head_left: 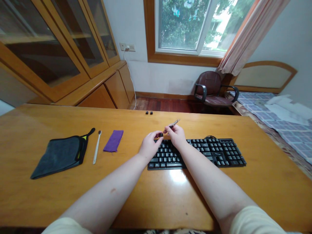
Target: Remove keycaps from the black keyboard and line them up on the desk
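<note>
One wooden desk (156,201) is spread across the foreground, its surface glossy and brightly lit below the keyboard (219,152). It is bounded at left by a glass-fronted cabinet (60,48); beyond its far edge are seen a reddish floor (168,105), a window (180,26) framed in wood, a pink curtain (255,35), a chair (211,87) and, at right, a bed (292,120). A white cord (131,74) is plugged into the wall socket (129,47).

The keyboard is laid right of centre, its long axis running left to right, roughly parallel to the far edge; the space bar is turned toward the person, the number pad to the right. A small black piece (161,134) is pinched in the fingertips of the left hand (151,144), above the keyboard's far left part. A slim tool (175,123) is clamped in the fingers of the right hand (177,136), its axis slanted, the exposed end directed far and right. At left are placed a purple cloth (114,141), a brush (97,149) and a grey cloth (58,156); two black caps (151,112) are set near the far edge.
</note>
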The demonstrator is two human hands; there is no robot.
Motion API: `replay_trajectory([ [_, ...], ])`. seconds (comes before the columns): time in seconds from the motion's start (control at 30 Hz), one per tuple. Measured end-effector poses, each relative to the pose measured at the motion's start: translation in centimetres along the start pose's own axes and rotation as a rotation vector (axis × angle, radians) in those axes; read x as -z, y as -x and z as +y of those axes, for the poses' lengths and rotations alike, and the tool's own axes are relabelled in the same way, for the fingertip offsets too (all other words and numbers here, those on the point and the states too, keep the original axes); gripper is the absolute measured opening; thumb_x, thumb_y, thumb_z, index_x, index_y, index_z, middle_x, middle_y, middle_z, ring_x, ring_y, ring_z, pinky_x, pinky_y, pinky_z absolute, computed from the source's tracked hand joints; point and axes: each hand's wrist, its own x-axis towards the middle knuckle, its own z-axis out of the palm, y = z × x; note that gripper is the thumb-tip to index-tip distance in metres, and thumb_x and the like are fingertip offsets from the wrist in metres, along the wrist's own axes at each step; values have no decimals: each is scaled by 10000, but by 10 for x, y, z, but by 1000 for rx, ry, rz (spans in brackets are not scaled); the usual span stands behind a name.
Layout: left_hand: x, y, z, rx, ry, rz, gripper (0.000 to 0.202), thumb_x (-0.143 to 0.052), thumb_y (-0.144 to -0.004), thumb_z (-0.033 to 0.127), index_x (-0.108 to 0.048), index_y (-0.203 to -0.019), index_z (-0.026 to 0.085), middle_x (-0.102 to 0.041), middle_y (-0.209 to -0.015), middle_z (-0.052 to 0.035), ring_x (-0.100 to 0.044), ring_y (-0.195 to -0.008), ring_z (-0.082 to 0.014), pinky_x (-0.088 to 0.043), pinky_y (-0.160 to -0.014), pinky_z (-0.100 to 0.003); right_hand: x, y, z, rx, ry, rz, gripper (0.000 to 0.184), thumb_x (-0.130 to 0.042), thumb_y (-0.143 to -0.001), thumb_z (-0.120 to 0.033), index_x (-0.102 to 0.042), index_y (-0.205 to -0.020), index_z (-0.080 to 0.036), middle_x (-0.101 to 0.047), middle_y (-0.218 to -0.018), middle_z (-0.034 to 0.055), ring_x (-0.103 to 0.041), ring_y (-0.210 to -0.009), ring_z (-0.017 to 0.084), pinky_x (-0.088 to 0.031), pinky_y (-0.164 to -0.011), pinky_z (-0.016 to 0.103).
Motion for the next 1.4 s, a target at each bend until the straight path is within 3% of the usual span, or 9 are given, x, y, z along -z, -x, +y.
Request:
replay_trajectory([
  [0.2, 0, 1, -1, -28, -42, 8, 264, -564, -815, 262, -609, -1066, 191, -668, -1018, -50, -624, -936, -176, -502, -870, -330, 0, 0, -1, -11, -3, -50, 322, -571, -773, -485, -559, -732, -166, -645, -655, 40, -584, -567, 137, -487, -582, 270],
  [0.47, 0, 0, -2, -105, -39, -66, 300, -526, -844, 272, -607, -1113, 168, -652, -1104, -73, -596, -1020, -185, -457, -947, -355, 2, 0, -1, 27, 14, -128, 260, -555, -786, -412, -557, -693, -169, -599, -609, 1, -534, -541, 108, -452, -544, 238],
  [0.93, 3, -4, -4, -159, 6, -168, 289, -444, -873, 236, -574, -1123, 172, -629, -1104, -73, -570, -1037, -188, -445, -943, -358, 4, -1, 0, 115, -9, -244, 204, -540, -792, -338, -586, -682, -172, -604, -657, 13, -577, -672, 140, -480, -706, 289],
  [1.17, 5, -5, 0, -121, 5, -201, 234, -505, -811, 205, -625, -1010, 177, -668, -999, -52, -606, -931, -181, -479, -869, -326, 5, 1, -3, 124, 16, -279, 205, -542, -789, -336, -570, -667, -173, -583, -640, 5, -558, -645, 134, -475, -689, 287],
  [1.4, 2, -5, 1, -32, 116, -163, 227, -546, -744, 189, -671, -934, 172, -703, -877, -19, -642, -786, -157, -510, -752, -274, 5, 2, -4, 127, 24, -264, 231, -542, -786, -362, -567, -655, -173, -581, -629, 9, -553, -638, 137, -475, -675, 286],
])
